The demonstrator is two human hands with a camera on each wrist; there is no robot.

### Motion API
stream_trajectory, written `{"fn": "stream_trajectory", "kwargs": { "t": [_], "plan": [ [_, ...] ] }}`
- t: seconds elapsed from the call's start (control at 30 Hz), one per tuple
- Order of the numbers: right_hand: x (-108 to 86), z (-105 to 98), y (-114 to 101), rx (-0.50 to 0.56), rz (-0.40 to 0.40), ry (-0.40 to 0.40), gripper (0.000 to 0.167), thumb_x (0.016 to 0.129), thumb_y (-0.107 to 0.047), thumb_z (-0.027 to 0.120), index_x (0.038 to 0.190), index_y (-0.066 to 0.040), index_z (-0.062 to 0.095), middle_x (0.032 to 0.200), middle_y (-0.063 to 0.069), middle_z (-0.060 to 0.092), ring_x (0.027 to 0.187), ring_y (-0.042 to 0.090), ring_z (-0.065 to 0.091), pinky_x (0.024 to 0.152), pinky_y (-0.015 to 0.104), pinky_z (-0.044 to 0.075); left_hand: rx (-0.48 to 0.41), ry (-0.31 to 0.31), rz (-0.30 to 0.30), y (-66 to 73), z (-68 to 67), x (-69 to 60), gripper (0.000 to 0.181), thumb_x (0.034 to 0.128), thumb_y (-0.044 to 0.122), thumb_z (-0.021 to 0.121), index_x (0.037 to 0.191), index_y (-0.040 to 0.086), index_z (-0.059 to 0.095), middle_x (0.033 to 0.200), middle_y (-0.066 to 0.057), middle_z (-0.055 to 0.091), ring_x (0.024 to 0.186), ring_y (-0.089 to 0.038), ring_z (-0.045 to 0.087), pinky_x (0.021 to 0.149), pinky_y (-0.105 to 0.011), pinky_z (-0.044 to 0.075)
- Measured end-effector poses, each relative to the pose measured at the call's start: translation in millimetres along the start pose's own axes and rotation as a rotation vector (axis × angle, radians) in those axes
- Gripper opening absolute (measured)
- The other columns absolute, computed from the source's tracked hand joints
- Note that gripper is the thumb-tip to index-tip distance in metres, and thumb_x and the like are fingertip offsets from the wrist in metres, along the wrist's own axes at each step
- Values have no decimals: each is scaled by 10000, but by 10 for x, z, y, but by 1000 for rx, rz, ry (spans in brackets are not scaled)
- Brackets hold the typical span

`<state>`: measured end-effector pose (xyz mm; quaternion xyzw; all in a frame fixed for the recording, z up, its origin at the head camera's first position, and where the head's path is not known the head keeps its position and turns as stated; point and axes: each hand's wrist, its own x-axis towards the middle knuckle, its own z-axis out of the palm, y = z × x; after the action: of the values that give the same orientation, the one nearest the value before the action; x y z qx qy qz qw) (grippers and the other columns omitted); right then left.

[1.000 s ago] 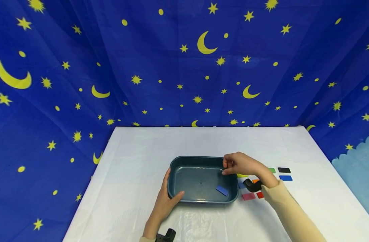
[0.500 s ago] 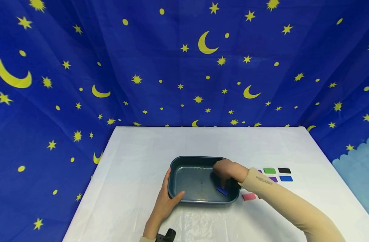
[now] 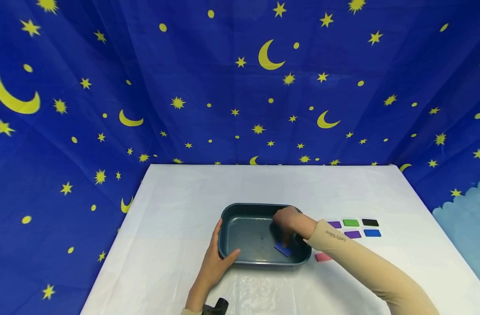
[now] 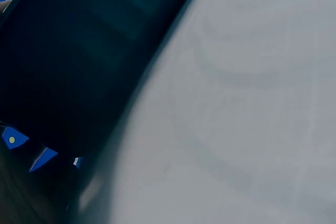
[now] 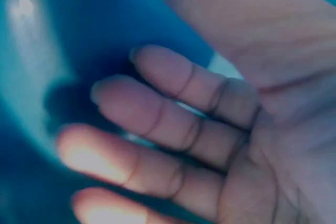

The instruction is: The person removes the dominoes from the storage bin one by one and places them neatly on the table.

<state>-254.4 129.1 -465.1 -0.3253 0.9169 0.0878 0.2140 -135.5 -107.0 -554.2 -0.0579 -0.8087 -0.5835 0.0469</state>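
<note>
A dark teal plastic tray (image 3: 248, 236) stands on the white table; its side fills the upper left of the left wrist view. My left hand (image 3: 214, 258) holds its near left corner, thumb over the front rim and fingers along the left wall. Inside, near the right end, lies a flat blue block (image 3: 282, 250). My right hand (image 3: 290, 221) reaches down onto this block. In the right wrist view, four fingers (image 5: 131, 106) lie loosely bent with nothing between them. The thumb tip is out of that view, so its contact with the block is hidden.
Right of the tray lie flat blocks: purple ones (image 3: 353, 235), a green one (image 3: 351, 222), a black one (image 3: 370, 222), a blue one (image 3: 372, 233) and a pink one (image 3: 323, 257). The right sleeve (image 3: 366, 262) covers part of this area. A starry blue curtain (image 3: 208, 87) hangs behind the table.
My right hand has come down from above the tray's right rim onto the blue block. The block has slid slightly left. My left hand and the tray stay in place.
</note>
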Motion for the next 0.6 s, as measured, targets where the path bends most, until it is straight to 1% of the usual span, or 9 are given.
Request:
{"fn": "stream_trajectory", "kwargs": {
  "t": [0.07, 0.13, 0.2, 0.27, 0.37, 0.43, 0.53, 0.6],
  "plan": [
    [18, 6, -37, 7, -23, 25, 469, 519, -418, 923, 659, -144, 568, 618, -56, 489, 577, 103, 440, 607, 332, 503, 0, 2, -4, -1, -5, -1, 905, 826, 309, 727, 1514, 362, 141, 1550, -5, 202, 1386, -286, 210, 1030, -617, 210],
    [34, 8, -81, 11, -63, 69, 480, 531, -420, 913, 614, -153, 524, 594, -67, 433, 553, 95, 381, 561, 327, 483, -4, 3, -2, -7, -9, 0, 908, 824, 303, 728, 1514, 358, 141, 1550, -13, 203, 1385, -288, 211, 1034, -613, 205],
    [47, 5, -121, 27, -106, 106, 514, 537, -409, 907, 558, -162, 456, 559, -73, 361, 526, 96, 319, 494, 317, 438, -5, 3, 0, -14, -9, 5, 908, 823, 297, 729, 1514, 357, 142, 1550, -18, 206, 1384, -290, 216, 1034, -612, 205],
    [58, 2, -151, 40, -151, 144, 541, 534, -399, 903, 541, -172, 412, 541, -85, 323, 507, 88, 291, 448, 302, 389, -10, 2, 2, -17, -10, 7, 910, 821, 285, 731, 1514, 351, 145, 1549, -22, 207, 1383, -290, 219, 1035, -611, 206],
    [75, 9, -173, 61, -192, 191, 530, 532, -379, 902, 545, -183, 410, 533, -105, 325, 493, 69, 295, 430, 276, 332, -11, 1, 5, -14, -6, 7, 909, 821, 279, 731, 1516, 341, 148, 1548, -21, 209, 1383, -281, 219, 1038, -602, 209],
    [78, 18, -180, 66, -212, 231, 503, 533, -370, 903, 564, -187, 436, 539, -112, 356, 492, 61, 321, 431, 264, 323, -19, 4, 11, -5, -4, 2, 906, 820, 271, 733, 1517, 331, 156, 1546, -18, 214, 1384, -272, 215, 1043, -598, 201],
    [63, 26, -190, 79, -216, 277, 456, 577, -361, 890, 597, -193, 467, 550, -116, 393, 499, 56, 360, 441, 257, 327, -26, 10, 18, 3, -2, -1, 907, 817, 259, 737, 1519, 317, 165, 1542, -17, 223, 1383, -266, 217, 1045, -597, 196],
    [40, 25, -201, 104, -206, 283, 426, 623, -372, 870, 613, -195, 483, 552, -113, 412, 502, 59, 382, 447, 260, 337, -24, 8, 19, 3, -5, 1, 909, 816, 257, 738, 1519, 313, 165, 1543, -23, 222, 1382, -272, 219, 1043, -598, 201]
  ]
}}
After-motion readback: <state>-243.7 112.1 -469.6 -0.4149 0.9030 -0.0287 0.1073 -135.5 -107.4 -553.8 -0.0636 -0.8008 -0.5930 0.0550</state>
